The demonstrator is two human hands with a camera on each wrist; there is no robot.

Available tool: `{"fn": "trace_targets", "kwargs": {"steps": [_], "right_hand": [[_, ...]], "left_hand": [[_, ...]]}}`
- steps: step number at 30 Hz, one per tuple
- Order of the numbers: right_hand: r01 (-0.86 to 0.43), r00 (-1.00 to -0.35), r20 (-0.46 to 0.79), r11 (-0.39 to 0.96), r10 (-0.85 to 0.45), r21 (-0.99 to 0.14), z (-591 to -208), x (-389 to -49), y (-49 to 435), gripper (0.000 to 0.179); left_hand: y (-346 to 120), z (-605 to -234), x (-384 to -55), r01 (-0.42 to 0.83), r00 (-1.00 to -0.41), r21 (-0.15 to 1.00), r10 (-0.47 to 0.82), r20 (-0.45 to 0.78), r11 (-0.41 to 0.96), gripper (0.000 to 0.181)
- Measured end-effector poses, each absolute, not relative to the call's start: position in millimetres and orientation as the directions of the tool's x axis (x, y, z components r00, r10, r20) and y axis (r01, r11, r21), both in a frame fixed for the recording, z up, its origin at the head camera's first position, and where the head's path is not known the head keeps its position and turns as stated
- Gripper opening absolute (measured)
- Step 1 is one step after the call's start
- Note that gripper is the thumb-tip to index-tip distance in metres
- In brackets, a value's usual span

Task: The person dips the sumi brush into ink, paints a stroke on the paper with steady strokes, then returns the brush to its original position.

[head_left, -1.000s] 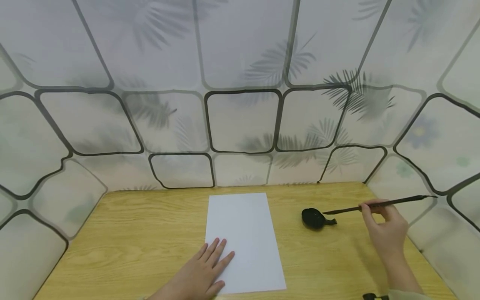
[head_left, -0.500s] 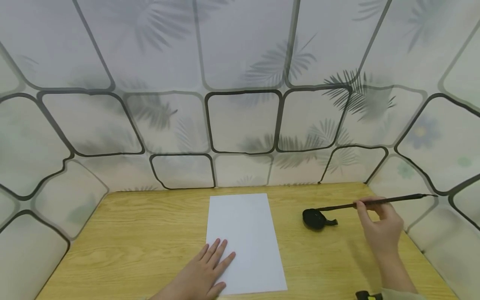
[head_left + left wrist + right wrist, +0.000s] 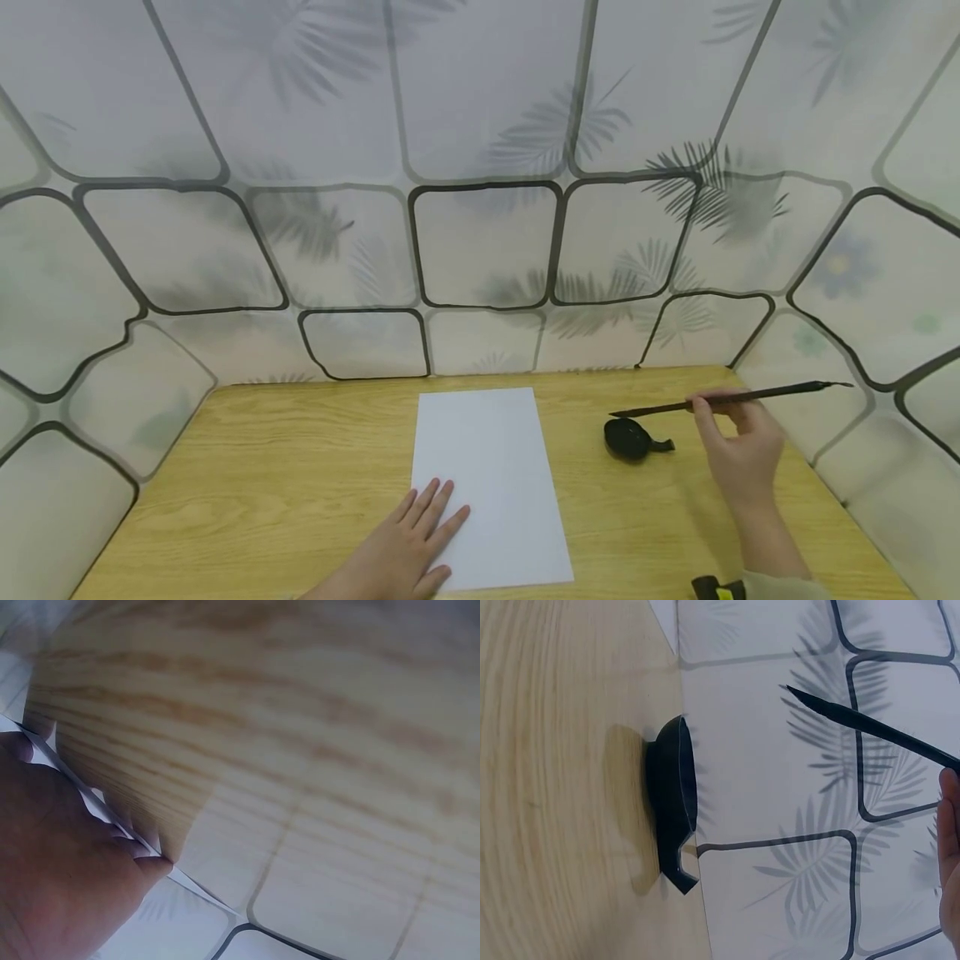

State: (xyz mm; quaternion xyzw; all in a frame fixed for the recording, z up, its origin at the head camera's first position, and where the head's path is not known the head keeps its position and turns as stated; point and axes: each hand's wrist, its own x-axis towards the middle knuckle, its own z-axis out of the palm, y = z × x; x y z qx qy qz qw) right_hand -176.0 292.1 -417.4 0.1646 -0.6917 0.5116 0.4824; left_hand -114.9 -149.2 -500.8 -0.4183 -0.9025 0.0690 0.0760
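Observation:
My right hand [image 3: 742, 454] pinches a dark writing brush [image 3: 791, 390] near the middle of its handle. The brush lies nearly level in the air, its pointed dark tip to the left and a thin loop at the other end. Below that tip stands a small black ink dish [image 3: 627, 439] with a short handle. In the right wrist view the brush [image 3: 862, 724] is well above the dish [image 3: 672, 787]. A white sheet of paper [image 3: 487, 467] lies at the middle of the table, and my left hand [image 3: 408, 537] rests on its lower left edge with fingers spread straight.
The wood-grain table [image 3: 285, 467] meets a patterned fabric wall [image 3: 487, 242] at the back and on both sides. A black wrist device [image 3: 718, 588] shows by the right sleeve [image 3: 783, 586] at the bottom edge.
My right hand has moved left with the brush, bringing its tip from the right of the ink dish to over the dish's far left rim. The left hand and the paper have stayed put.

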Motion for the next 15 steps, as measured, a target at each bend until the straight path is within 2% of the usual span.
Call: {"fn": "trace_targets", "kwargs": {"steps": [15], "right_hand": [[-0.744,-0.490,0.827,0.362,0.275,-0.561,-407.7,-180.7,267.3,0.007]], "left_hand": [[-148.1,-501.0,-114.7,0.742,-0.632,-0.217,0.770,0.089,0.634,0.065]]}}
